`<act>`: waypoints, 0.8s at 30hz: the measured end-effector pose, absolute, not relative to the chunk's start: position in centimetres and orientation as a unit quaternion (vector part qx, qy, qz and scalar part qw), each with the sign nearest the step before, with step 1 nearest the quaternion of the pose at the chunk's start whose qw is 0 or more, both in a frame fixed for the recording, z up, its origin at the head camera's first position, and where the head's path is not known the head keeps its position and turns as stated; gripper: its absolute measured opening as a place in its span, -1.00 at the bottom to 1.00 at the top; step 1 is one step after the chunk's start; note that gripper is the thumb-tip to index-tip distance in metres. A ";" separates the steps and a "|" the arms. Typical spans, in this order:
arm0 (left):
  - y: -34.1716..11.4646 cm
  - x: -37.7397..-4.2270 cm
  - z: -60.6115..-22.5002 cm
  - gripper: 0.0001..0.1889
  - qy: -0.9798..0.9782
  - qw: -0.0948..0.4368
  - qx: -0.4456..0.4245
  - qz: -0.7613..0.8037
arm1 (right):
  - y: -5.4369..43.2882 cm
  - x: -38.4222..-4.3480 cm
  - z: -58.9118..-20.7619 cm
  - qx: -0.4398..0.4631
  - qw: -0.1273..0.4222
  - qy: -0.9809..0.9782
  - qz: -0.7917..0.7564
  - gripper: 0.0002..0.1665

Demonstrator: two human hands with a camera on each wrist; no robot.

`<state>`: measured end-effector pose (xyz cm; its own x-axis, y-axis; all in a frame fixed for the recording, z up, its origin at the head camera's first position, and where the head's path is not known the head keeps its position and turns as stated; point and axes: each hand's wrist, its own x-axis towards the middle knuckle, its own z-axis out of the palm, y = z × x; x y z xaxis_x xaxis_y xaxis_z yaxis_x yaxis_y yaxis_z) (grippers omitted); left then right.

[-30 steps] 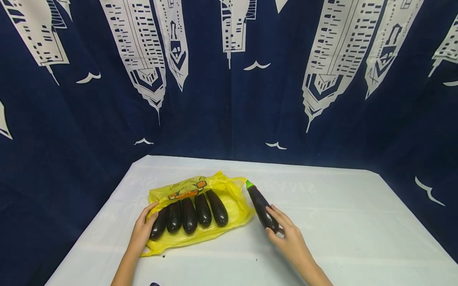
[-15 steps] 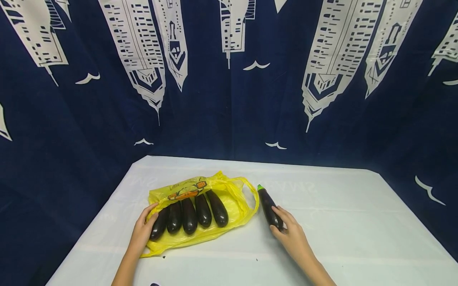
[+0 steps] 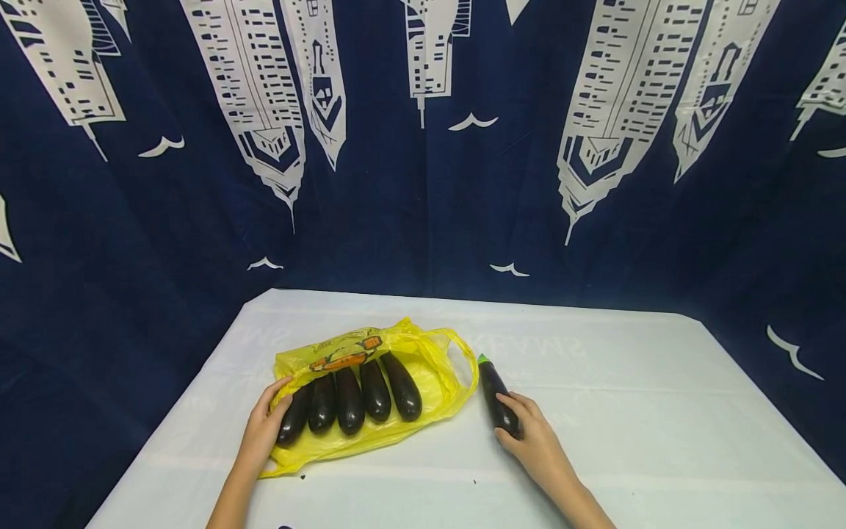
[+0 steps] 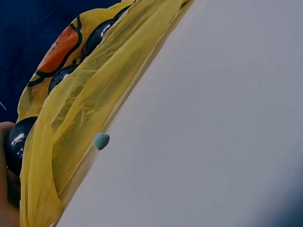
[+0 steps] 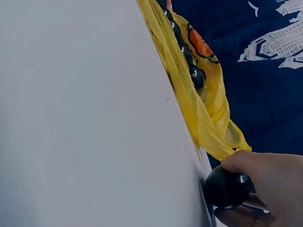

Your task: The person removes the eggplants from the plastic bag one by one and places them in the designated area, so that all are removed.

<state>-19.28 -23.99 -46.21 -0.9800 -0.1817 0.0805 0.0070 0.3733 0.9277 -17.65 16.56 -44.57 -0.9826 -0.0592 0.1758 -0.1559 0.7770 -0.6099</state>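
In the head view, a yellow plastic bag [image 3: 436, 397] lies on its side with its mouth toward me, and several dark purple eggplants [image 3: 350, 400] rest in a row inside. My left hand [image 3: 261, 426] holds the bag's left edge, its fingers and thumb beside the leftmost eggplant [image 4: 19, 142]. To the right of the bag, my right hand [image 3: 532, 441] grips another eggplant [image 3: 497, 400] around its thick end. That eggplant's green stem end [image 3: 482, 358] points away from me, close by the bag's loop handle [image 3: 472, 360]. The bag covers the stem ends of those inside.
A white table [image 3: 661, 411] spreads under everything, with a few small dark specks on it. Behind it hangs a dark blue cloth [image 3: 423, 184] printed with white buildings and birds. A small dark object [image 3: 285, 527] just shows at the bottom edge.
My right hand has drawn the eggplant rightward off the bag's handle, then lowered it nearer to me. The handle loop has swung out into full view. My left hand has stayed in place.
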 end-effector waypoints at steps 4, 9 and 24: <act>-24.0 -19.1 -46.1 -0.51 -0.826 0.082 0.055 -0.555 | 16.4 -17.6 -44.7 0.067 0.086 -0.942 0.317 -0.36; -23.9 -19.1 -46.1 -0.51 -0.825 0.084 0.055 -0.556 | 16.4 -17.4 -44.6 0.072 0.094 -0.951 0.285 -0.37; -23.9 -19.1 -46.2 -0.51 -0.824 0.088 0.050 -0.558 | 16.0 -17.0 -43.6 0.070 0.095 -0.958 0.261 -0.37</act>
<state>-19.14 -23.94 -46.21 -0.9795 -0.1810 0.0886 0.0152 0.3718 0.9282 -17.04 16.01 -43.57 -0.9720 -0.0841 0.2193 -0.1838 0.8537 -0.4872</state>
